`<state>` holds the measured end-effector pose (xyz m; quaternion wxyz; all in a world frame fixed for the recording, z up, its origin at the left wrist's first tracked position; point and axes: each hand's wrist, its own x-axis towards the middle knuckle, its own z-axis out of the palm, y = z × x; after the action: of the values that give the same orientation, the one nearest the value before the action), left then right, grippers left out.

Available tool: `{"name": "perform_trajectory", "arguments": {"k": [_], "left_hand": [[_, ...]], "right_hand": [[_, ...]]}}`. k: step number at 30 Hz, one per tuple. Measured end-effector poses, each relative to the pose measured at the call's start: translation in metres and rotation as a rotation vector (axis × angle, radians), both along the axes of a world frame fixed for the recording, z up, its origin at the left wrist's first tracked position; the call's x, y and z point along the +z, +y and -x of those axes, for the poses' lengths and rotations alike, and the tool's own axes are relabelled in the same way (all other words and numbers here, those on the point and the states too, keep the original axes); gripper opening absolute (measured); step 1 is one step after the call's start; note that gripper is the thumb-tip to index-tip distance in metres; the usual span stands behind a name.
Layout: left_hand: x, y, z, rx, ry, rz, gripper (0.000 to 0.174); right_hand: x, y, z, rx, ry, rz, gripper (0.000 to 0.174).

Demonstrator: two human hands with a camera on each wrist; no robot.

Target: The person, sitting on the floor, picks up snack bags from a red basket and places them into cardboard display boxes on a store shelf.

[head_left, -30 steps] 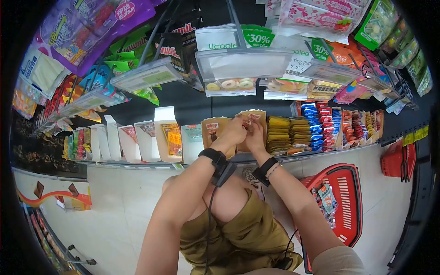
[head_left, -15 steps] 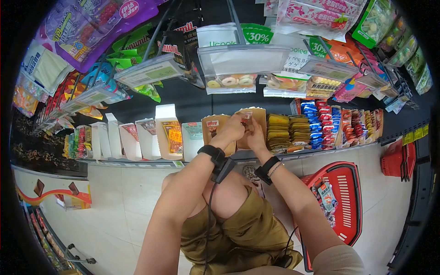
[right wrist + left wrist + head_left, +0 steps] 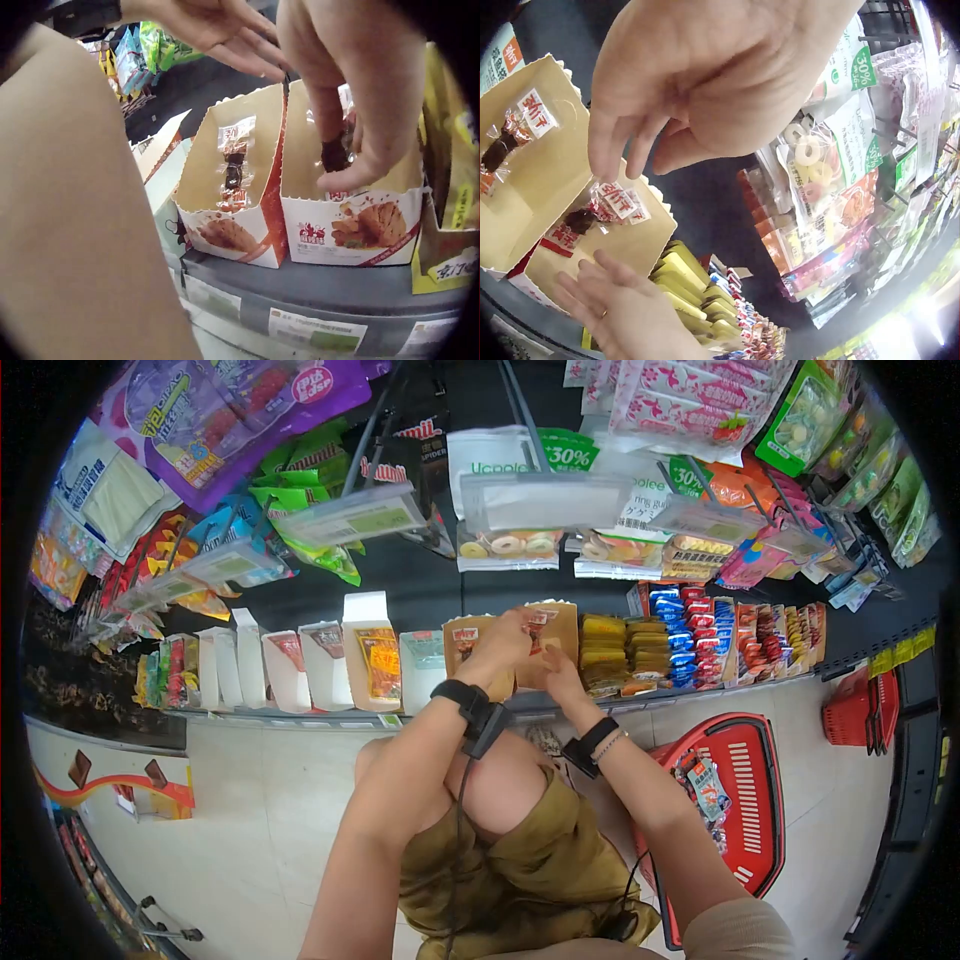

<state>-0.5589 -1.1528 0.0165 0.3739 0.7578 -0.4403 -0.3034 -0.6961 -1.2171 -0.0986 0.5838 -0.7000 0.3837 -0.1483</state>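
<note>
A small clear-wrapped snack packet with dark contents leans inside a cardboard box. My right hand is at that box's front, fingers spread; in the left wrist view they lie just below the packet. My left hand reaches over the box's back left side, its loosely bent fingertips at the rim and nothing in its grasp. From the right wrist, the right hand partly covers the packet, and the left hand shows long straight fingers. The neighbouring box holds a similar packet.
Yellow packets stand right of the boxes, then blue and red ones. White boxes line the shelf leftward. Bagged sweets hang above behind price holders. A red shopping basket with packets sits on the floor at the right.
The hands were together over the box at the packet. Now the right hand has drawn back towards the box's front, its fingers spread, and the packet shows between the hands.
</note>
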Motion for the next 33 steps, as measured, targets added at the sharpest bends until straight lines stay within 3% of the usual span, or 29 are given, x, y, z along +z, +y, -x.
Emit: {"name": "perform_trajectory", "arguments": {"k": [1, 3, 6, 11, 13, 14, 19, 23, 25, 27, 33], "left_hand": [[-0.003, -0.001, -0.002, -0.004, -0.003, 0.008, 0.029], [-0.002, -0.002, 0.001, -0.004, -0.02, 0.036, 0.028], [0.013, 0.004, 0.002, 0.008, 0.036, 0.076, 0.029], [0.032, 0.022, 0.008, 0.099, 0.046, 0.064, 0.029], [0.018, 0.033, 0.009, -0.036, 0.032, 0.053, 0.028], [0.037, 0.044, 0.011, -0.079, -0.105, -0.019, 0.029], [0.034, 0.099, 0.012, -0.02, -0.137, -0.059, 0.03], [0.035, 0.137, 0.013, -0.117, -0.191, -0.13, 0.031], [0.035, 0.152, 0.009, -0.13, -0.224, -0.147, 0.034], [0.042, 0.167, 0.003, -0.089, -0.28, -0.129, 0.034], [0.068, 0.218, -0.01, 0.025, -0.303, 0.007, 0.035]], "right_hand": [[-0.001, 0.003, 0.003, -0.004, -0.003, 0.008, 0.056], [0.012, 0.012, 0.01, -0.057, -0.112, -0.319, 0.045], [0.022, 0.017, 0.019, -0.072, -0.042, -0.39, 0.033], [0.01, 0.027, 0.031, -0.085, -0.07, -0.249, 0.025], [0.001, 0.028, 0.036, -0.044, -0.072, -0.211, 0.025], [0.001, 0.027, 0.039, -0.045, -0.13, -0.207, 0.025], [0.065, 0.058, 0.049, -0.095, -0.273, -0.296, 0.024], [0.097, 0.092, 0.091, -0.199, -0.296, -0.294, 0.025], [0.102, 0.113, 0.116, -0.235, -0.281, -0.257, 0.025], [0.104, 0.141, 0.147, -0.439, -0.358, -0.228, 0.022], [0.068, 0.245, 0.229, -0.385, -0.181, -0.27, 0.019]]}}
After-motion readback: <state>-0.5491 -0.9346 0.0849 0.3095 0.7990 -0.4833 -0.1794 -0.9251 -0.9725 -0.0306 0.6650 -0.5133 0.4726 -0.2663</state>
